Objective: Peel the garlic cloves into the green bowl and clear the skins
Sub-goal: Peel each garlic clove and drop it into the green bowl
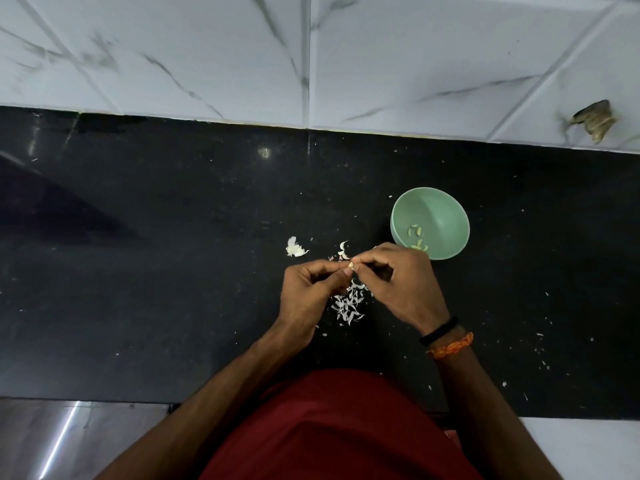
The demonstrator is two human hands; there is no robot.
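My left hand (308, 289) and my right hand (401, 282) meet over the black counter, both pinching one small garlic clove (351, 266) between fingertips and thumbs. A heap of white garlic skins (348, 304) lies on the counter right under my hands. The green bowl (440, 209) stands just beyond my right hand, with several peeled cloves (415, 233) in its bottom. A piece of unpeeled garlic (295, 248) lies to the left of my hands, and another curled bit of skin (343, 250) sits just past my fingers.
The black stone counter (173, 271) runs left to right, dotted with tiny skin flecks, mostly at the right. A white marble-tiled wall (311, 64) rises behind it. A brownish scrap (594, 121) sticks to the wall at far right.
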